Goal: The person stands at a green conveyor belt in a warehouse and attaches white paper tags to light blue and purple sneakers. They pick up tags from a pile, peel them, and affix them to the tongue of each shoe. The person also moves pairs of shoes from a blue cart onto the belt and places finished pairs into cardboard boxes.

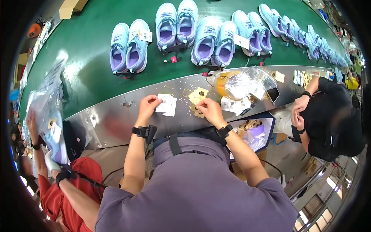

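Note:
My left hand (148,106) is closed, thumb and finger pinched at the left edge of a small stack of white printed labels (167,105) on the metal ledge. My right hand (210,111) is also closed, its fingertips on a tan hang tag (201,102) at the side of a loose pile of such tags. A thin tan string loop (186,92) lies between the two stacks, among scattered white specks. Right of my right hand sit more white labels (234,105) and a yellow tub (222,83) with a bundle of white strings (238,86).
Pairs of light blue shoes (205,42) stand along the green belt (92,89) beyond the metal ledge (112,121). At the left a person in red (83,185) handles a bagged shoe; a person in black (328,120) is at the right. An open box (269,133) stands below the ledge.

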The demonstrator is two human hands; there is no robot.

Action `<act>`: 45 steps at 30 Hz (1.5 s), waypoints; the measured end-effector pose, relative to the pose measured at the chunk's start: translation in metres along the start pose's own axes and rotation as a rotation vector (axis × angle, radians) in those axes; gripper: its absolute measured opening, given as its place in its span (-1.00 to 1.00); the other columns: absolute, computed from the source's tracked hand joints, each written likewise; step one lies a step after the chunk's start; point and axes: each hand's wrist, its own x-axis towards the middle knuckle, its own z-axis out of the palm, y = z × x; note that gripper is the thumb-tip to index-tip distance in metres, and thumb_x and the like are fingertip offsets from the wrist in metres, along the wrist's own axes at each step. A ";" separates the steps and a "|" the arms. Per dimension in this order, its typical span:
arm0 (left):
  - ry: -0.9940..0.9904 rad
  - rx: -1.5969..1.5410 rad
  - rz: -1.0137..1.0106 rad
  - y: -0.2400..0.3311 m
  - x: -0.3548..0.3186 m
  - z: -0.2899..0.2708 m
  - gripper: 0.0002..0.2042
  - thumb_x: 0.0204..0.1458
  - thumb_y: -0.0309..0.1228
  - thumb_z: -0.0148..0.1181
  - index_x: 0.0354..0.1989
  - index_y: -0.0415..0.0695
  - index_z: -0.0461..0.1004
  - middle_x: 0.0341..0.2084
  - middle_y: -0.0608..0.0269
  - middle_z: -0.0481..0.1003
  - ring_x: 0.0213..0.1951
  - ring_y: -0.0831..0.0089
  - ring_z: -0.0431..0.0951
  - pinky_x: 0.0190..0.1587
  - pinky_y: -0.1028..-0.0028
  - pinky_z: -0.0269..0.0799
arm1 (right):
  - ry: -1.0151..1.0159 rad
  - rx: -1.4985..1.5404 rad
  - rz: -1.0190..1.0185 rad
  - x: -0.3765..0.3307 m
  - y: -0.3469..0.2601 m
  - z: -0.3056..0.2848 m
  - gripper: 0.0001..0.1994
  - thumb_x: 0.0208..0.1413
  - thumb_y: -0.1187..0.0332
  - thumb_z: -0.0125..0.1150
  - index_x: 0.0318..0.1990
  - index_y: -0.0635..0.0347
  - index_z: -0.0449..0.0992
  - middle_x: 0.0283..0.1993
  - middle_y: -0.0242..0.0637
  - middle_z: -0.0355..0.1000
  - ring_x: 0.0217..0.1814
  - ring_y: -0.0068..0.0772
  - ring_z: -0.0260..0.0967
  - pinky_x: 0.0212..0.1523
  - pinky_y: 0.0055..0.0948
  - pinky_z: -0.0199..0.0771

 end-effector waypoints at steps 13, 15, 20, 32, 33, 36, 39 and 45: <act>-0.412 -0.263 -0.238 0.037 -0.010 0.059 -0.90 -0.02 -0.49 0.20 -0.33 -0.20 0.50 -0.42 0.32 0.53 -0.39 0.58 0.51 -0.31 0.58 0.40 | 0.097 0.134 -0.213 -0.022 -0.004 -0.050 -0.89 -0.07 0.46 0.25 -0.35 0.25 0.59 -0.39 -0.29 0.44 -0.35 -0.46 0.40 -0.33 -0.54 0.36; -0.483 -0.368 -0.319 0.045 -0.012 0.072 -0.89 -0.02 -0.50 0.18 -0.32 -0.22 0.50 -0.41 0.29 0.53 -0.38 0.56 0.52 -0.29 0.56 0.42 | 0.158 0.080 -0.540 -0.031 -0.008 -0.055 -0.90 -0.09 0.49 0.26 -0.36 0.20 0.57 -0.33 -0.29 0.45 -0.34 -0.36 0.43 -0.32 -0.47 0.43; -0.725 -0.545 -0.461 0.052 -0.012 0.103 -0.88 0.00 -0.55 0.15 -0.28 -0.28 0.45 -0.35 0.19 0.53 -0.32 0.48 0.55 -0.18 0.48 0.49 | 0.072 0.019 -0.832 -0.044 -0.030 -0.075 -0.87 -0.14 0.53 0.28 -0.36 0.18 0.54 -0.26 -0.34 0.46 -0.29 -0.32 0.45 -0.31 -0.44 0.46; -0.476 -0.139 0.301 0.122 -0.002 0.189 -0.80 -0.05 -0.62 0.15 -0.20 -0.23 0.47 -0.23 0.23 0.48 -0.25 0.58 0.48 -0.16 0.57 0.40 | 0.581 -0.499 -0.558 0.014 -0.074 -0.192 -0.93 -0.07 0.52 0.21 -0.38 0.18 0.53 -0.46 -0.28 0.42 -0.38 -0.36 0.39 -0.40 -0.39 0.38; -0.490 -0.103 0.496 0.122 0.005 0.205 -0.81 -0.05 -0.62 0.13 -0.22 -0.23 0.47 -0.21 0.25 0.47 -0.24 0.59 0.46 -0.17 0.57 0.40 | 0.561 -0.500 -0.600 0.019 -0.066 -0.194 -0.91 -0.06 0.52 0.19 -0.35 0.19 0.52 -0.44 -0.27 0.43 -0.33 -0.37 0.40 -0.36 -0.39 0.39; -0.647 -0.255 0.472 0.141 0.011 0.249 -0.85 -0.06 -0.63 0.07 -0.28 -0.23 0.45 -0.22 0.28 0.46 -0.24 0.59 0.45 -0.18 0.54 0.40 | 0.472 -0.210 -0.677 0.017 -0.063 -0.202 -0.91 0.02 0.53 0.14 -0.29 0.24 0.50 -0.38 -0.26 0.47 -0.25 -0.41 0.44 -0.24 -0.44 0.42; -0.679 -0.009 0.467 0.145 0.024 0.271 -0.88 -0.07 -0.60 0.07 -0.32 -0.24 0.42 -0.18 0.26 0.48 -0.29 0.61 0.44 -0.22 0.54 0.39 | 0.540 0.457 -0.608 -0.005 -0.075 -0.213 -0.91 0.13 0.53 0.03 -0.27 0.32 0.46 -0.31 -0.25 0.49 -0.21 -0.45 0.46 -0.12 -0.47 0.43; -0.338 -0.103 0.589 0.149 0.006 0.230 -0.87 -0.03 -0.55 0.16 -0.28 -0.25 0.49 -0.02 0.23 0.36 -0.26 0.56 0.47 -0.22 0.59 0.40 | 0.566 0.243 -0.359 -0.028 -0.105 -0.234 -0.78 0.16 0.53 -0.03 -0.08 0.21 0.48 -0.44 -0.42 0.33 -0.42 -0.57 0.26 -0.34 -0.61 0.27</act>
